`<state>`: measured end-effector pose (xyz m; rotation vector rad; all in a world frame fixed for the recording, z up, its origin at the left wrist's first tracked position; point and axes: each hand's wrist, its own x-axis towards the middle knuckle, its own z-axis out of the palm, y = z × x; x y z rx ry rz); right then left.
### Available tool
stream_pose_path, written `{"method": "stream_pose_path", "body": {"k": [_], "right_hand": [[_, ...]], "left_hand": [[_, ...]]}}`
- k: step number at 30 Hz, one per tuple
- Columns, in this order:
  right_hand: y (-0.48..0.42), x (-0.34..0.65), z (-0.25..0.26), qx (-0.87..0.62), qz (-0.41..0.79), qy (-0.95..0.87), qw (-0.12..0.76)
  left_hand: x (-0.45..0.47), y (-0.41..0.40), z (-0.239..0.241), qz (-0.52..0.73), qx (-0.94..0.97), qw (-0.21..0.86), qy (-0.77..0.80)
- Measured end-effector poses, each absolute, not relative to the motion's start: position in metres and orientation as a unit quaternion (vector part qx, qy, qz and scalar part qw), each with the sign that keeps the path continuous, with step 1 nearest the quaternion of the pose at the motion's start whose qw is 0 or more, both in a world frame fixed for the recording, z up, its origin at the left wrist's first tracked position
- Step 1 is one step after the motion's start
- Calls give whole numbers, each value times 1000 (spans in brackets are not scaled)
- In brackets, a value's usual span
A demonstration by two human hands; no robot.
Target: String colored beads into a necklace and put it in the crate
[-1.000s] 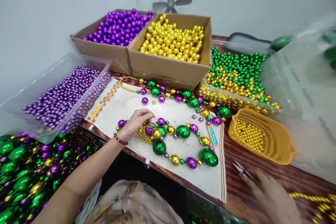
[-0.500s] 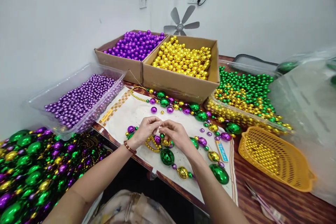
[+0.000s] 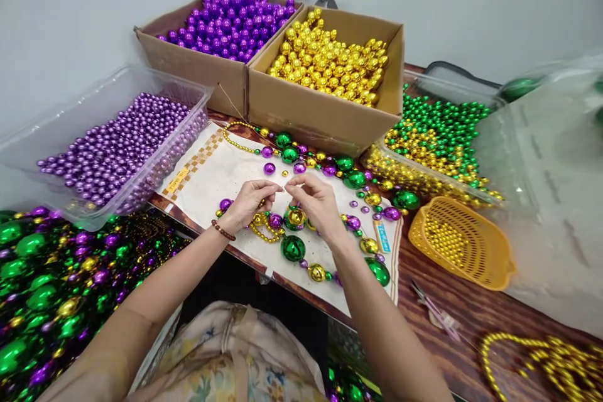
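Note:
My left hand (image 3: 249, 202) and my right hand (image 3: 315, 202) hover above the white cloth (image 3: 240, 179), each with thumb and fingertips pinched. The fingertips face each other across a narrow gap; what they pinch is too small to make out. Below them on the cloth lies a bead necklace with a large green bead (image 3: 293, 248), a gold bead (image 3: 316, 272) and a loop of small gold beads (image 3: 266, 235), partly hidden by the hands. Behind, a second string with a large green bead (image 3: 354, 179) runs along the boxes. Loose purple beads (image 3: 269, 168) rest nearby.
At the back stand a box of purple beads (image 3: 191, 61) and a box of gold beads (image 3: 320, 120). Clear bins flank them, the left bin (image 3: 28, 132) holding purple beads. To the right are a yellow basket (image 3: 490, 239), scissors (image 3: 436, 311) and gold bead strings (image 3: 560, 364).
The view has tilted down and shifted, bringing gold bead strings into sight at lower right. My hands have drawn slightly apart, from fingertips touching to a small gap.

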<state>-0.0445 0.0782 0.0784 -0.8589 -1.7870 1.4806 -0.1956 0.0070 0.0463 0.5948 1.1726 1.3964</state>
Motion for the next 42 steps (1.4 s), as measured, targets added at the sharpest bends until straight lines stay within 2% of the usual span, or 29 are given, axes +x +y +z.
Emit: {"method": "stream_pose_path", "body": {"k": [7, 13, 21, 26, 31, 38, 42], "right_hand": [[111, -68, 95, -238, 467, -814, 250], [125, -87, 84, -242, 500, -808, 198], [124, -58, 88, -267, 529, -804, 53], [127, -42, 86, -299, 405, -853, 136], [122, -43, 90, -305, 356, -869, 158], [99, -35, 85, -276, 375, -867, 178], [84, -33, 72, -219, 420, -870, 133]], "left_hand": [[-197, 10, 52, 580, 307, 586, 475], [-203, 5, 57, 538, 334, 604, 485], [-206, 8, 59, 518, 391, 514, 561], [-210, 8, 58, 457, 478, 458, 594], [-213, 8, 60, 457, 481, 431, 611], [-226, 13, 62, 523, 287, 607, 525], [-231, 14, 60, 555, 244, 636, 478]]}}
